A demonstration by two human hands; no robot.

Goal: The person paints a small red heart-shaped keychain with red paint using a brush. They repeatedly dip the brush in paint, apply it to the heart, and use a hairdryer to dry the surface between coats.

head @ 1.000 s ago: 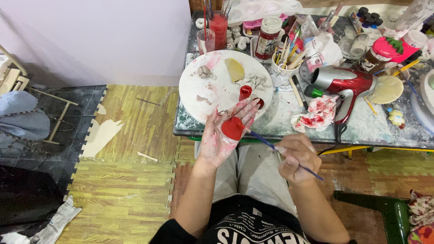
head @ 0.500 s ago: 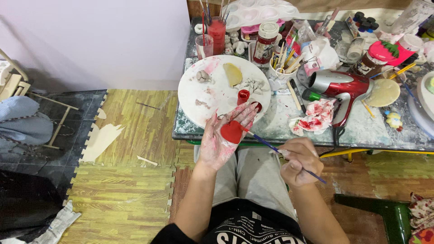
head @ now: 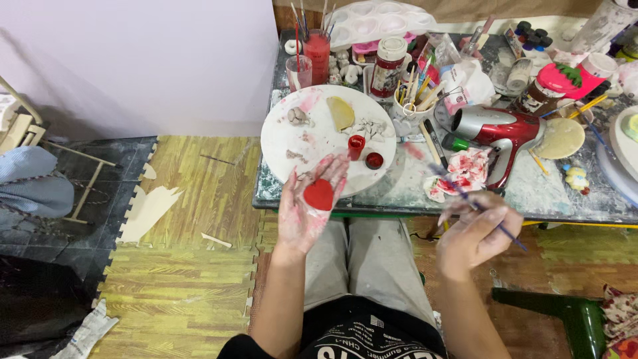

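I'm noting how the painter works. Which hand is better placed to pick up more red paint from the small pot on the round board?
Likely the right hand: it holds the paintbrush, tip over the table. The left hand lies palm up under the red piece, so it is occupied, though nearer the red paint pot on the round board.

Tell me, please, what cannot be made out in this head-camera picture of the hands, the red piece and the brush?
- Brush tip: motion blur in the head view smears it; its paint colour is unclear.
- Red piece on the left hand: its underside is hidden against the palm.
- Right hand: fingertips curl under, so the grip on the brush is hidden.
- White mould tray: cut off by the top edge.
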